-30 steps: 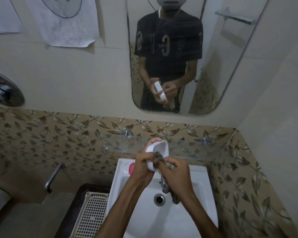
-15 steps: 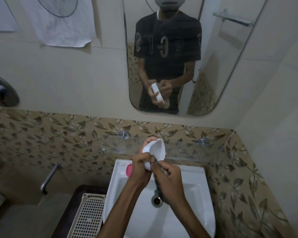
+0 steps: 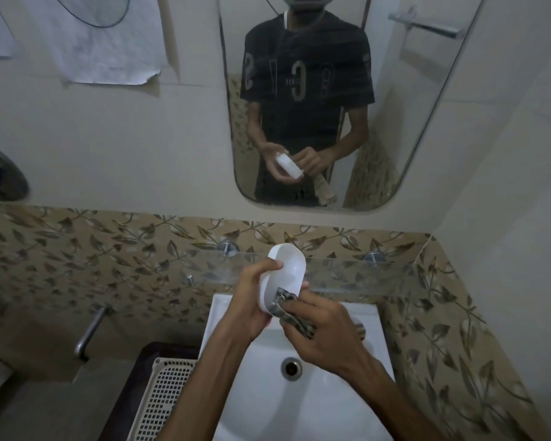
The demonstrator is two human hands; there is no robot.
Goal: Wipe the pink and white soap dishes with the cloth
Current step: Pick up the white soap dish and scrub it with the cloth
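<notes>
My left hand [image 3: 252,300] grips the white soap dish [image 3: 285,275] and holds it tilted above the sink, its hollow side facing me. My right hand [image 3: 322,332] holds a dark patterned cloth [image 3: 288,313] bunched in its fingers and presses it into the lower end of the dish. The pink soap dish is hidden behind my left hand and arm.
A white sink [image 3: 299,393] with its drain [image 3: 291,368] lies below my hands. A glass shelf [image 3: 347,270] runs along the tiled wall behind. A mirror [image 3: 427,122] hangs above. A perforated cream basket [image 3: 164,399] sits left of the sink, near a metal tap handle [image 3: 89,332].
The cloth has slid down to the dish's lower end. The dish is tipped more open toward me. The pink dish, seen earlier left of my hand, is now covered.
</notes>
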